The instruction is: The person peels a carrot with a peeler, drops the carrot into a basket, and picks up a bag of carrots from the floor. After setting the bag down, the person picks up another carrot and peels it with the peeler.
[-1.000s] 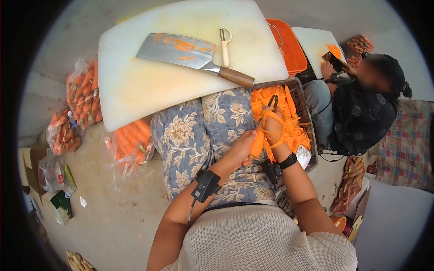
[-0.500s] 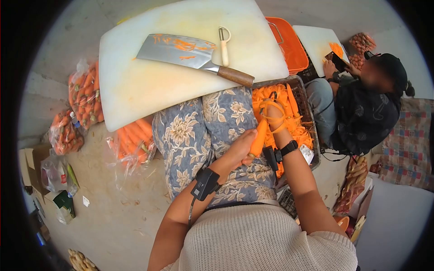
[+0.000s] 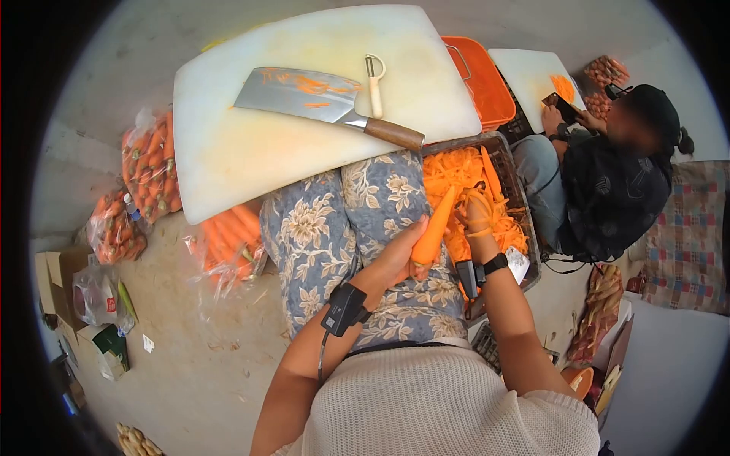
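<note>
My left hand [image 3: 401, 249] is wrapped round the thick end of a peeled carrot [image 3: 435, 230], whose tip points up and away. To its right my right hand [image 3: 477, 219] is closed, with carrot peel strips draped over the fingers. From those fingers sticks the dark curved head of a peeler [image 3: 480, 185]; its handle is hidden. Both hands are beside my lap, the right one over a dark crate [image 3: 526, 209] full of carrot peelings [image 3: 455, 162]. A whole carrot [image 3: 490, 171] lies along the crate's far right side.
Across my knees lies a white cutting board [image 3: 304, 156] with a cleaver [image 3: 296, 93] and a white-handled peeler [image 3: 375, 95]. Bagged carrots [image 3: 232, 235] stand on the left. An orange tub [image 3: 479, 83] is behind the crate. A person [image 3: 616, 178] works at another board on the right.
My right hand has drawn back toward me, away from the carrot's far end. The carrot's tip now shows and has swung upright. My left hand keeps hold of it.
</note>
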A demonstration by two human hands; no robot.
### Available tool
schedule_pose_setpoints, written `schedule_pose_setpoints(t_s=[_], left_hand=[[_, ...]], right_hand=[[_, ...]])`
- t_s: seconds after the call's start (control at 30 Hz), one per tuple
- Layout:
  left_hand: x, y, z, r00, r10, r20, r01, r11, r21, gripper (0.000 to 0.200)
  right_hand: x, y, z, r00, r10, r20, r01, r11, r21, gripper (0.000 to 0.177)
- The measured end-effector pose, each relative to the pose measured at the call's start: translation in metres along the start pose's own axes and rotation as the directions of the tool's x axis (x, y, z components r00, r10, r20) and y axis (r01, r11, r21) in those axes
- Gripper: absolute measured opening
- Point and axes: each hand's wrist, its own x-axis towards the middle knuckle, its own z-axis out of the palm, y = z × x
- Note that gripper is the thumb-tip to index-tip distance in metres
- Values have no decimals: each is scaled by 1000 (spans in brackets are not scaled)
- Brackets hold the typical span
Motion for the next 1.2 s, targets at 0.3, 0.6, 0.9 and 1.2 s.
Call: schedule_pose_setpoints(t_s=[0.3,0.6,0.9,1.2], left_hand=[[8,-8,2,990,34,-139,-38,999,-23,37],[10,-7,4,974,21,-225,-12,999,43,33],[6,-1,4,978,-30,-208,53,993,105,31],[7,0,4,975,-60,-212,96,982,162,33]], right_hand=[[-113,-105,28,967,-253,-33,232,819,525,22],[-100,-91,43,920,-380,-94,391,907,158,23],[-63,-91,37,912,-397,-106,394,918,-51,31],[-11,-53,38,956,-263,-127,276,956,100,32]])
